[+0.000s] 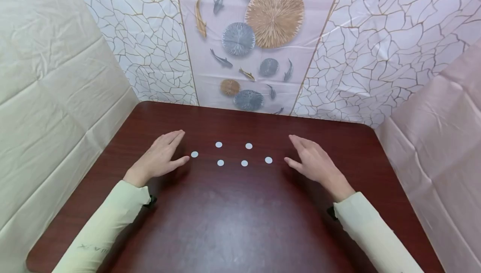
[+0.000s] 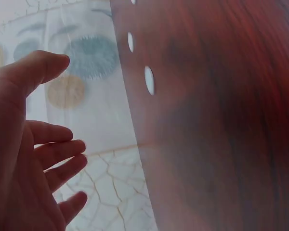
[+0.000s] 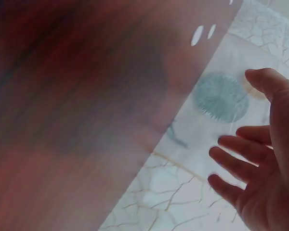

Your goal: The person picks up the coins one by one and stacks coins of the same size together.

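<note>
Several small white discs (image 1: 220, 163) lie flat on the dark red-brown table, between the two hands in the head view. My left hand (image 1: 160, 157) is at the left of them, thumb tip close to the leftmost disc (image 1: 194, 154). Nothing is held in it; in the left wrist view its fingers (image 2: 60, 151) are relaxed and spread from the thumb. On the other side my right hand (image 1: 312, 160) points inward, thumb near the rightmost disc (image 1: 268, 160). Its fingers (image 3: 238, 161) are loosely extended and hold nothing in the right wrist view.
The wooden table (image 1: 225, 214) has rounded corners. A patterned cloth (image 1: 240, 68) with fish and round leaf shapes hangs behind its far edge. Pale cloth walls stand at the left (image 1: 56, 85) and right (image 1: 439, 139). Light sleeves cover both forearms, with a dark band at each wrist.
</note>
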Demonstrator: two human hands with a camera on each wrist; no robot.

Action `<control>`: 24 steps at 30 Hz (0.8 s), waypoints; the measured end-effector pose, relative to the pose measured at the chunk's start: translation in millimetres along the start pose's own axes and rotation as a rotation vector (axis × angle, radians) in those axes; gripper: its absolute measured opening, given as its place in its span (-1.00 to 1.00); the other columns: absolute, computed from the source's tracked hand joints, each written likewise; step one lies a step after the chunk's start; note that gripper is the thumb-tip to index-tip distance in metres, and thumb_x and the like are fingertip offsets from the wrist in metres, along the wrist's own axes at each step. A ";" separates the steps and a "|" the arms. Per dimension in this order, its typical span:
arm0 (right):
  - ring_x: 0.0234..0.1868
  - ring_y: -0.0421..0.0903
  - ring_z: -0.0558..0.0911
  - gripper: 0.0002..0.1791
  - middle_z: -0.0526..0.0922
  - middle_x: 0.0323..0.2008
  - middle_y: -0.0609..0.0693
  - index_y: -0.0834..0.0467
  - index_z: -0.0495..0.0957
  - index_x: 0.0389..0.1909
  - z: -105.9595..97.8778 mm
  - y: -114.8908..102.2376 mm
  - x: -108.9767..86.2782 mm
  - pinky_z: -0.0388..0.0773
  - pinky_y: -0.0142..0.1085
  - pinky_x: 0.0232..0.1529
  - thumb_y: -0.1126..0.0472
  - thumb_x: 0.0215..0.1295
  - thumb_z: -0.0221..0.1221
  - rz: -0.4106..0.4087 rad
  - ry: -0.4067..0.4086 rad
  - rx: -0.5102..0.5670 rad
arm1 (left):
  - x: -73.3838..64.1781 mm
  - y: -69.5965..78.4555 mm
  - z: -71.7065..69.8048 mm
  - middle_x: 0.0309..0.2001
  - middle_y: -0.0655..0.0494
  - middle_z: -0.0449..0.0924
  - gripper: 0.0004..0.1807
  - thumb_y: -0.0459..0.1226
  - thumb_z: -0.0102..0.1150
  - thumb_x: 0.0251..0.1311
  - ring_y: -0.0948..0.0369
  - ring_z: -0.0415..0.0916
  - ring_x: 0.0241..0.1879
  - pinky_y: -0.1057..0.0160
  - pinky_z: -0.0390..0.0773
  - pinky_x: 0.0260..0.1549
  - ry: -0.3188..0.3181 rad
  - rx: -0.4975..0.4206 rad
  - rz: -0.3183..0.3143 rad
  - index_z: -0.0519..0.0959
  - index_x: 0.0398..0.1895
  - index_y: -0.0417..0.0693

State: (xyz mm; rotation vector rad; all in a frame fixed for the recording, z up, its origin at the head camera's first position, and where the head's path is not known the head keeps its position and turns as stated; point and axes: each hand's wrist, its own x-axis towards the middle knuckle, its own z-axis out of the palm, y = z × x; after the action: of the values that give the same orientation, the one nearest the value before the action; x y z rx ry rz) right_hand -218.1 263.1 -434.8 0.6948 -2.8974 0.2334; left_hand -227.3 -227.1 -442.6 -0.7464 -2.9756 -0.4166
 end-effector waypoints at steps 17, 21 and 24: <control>0.22 0.14 0.69 -0.39 0.72 0.17 0.21 0.32 0.59 0.28 14.7 -82.0 71.6 0.63 -0.01 0.26 0.02 0.35 0.40 -0.197 -0.154 0.111 | 33.8 48.3 12.6 0.37 -0.35 0.51 -0.26 -0.08 0.27 0.36 -0.22 0.44 0.41 -0.22 0.44 0.39 -0.070 -0.053 0.120 0.40 0.43 -0.43; 0.22 0.12 0.69 -0.42 0.72 0.17 0.18 0.30 0.61 0.25 24.6 -98.5 84.5 0.61 -0.03 0.28 0.04 0.33 0.40 -0.244 -0.165 0.115 | 40.6 54.2 19.5 0.29 -0.31 0.58 -0.32 -0.13 0.30 0.33 -0.19 0.52 0.32 -0.18 0.51 0.33 -0.058 -0.056 0.160 0.47 0.37 -0.42; 0.19 0.09 0.70 -0.46 0.73 0.14 0.17 0.29 0.64 0.22 31.5 -109.0 93.8 0.63 -0.07 0.26 0.07 0.32 0.41 -0.271 -0.178 0.138 | 45.2 56.4 25.9 0.18 -0.23 0.63 -0.39 -0.17 0.34 0.30 -0.14 0.59 0.21 -0.13 0.57 0.26 -0.047 -0.072 0.188 0.52 0.30 -0.39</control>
State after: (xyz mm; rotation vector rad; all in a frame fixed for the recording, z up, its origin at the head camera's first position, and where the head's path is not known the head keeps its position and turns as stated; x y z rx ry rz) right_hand -254.2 120.3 -435.8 1.1765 -2.9252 0.3565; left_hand -240.1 -151.7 -448.7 -1.0467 -2.9101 -0.5027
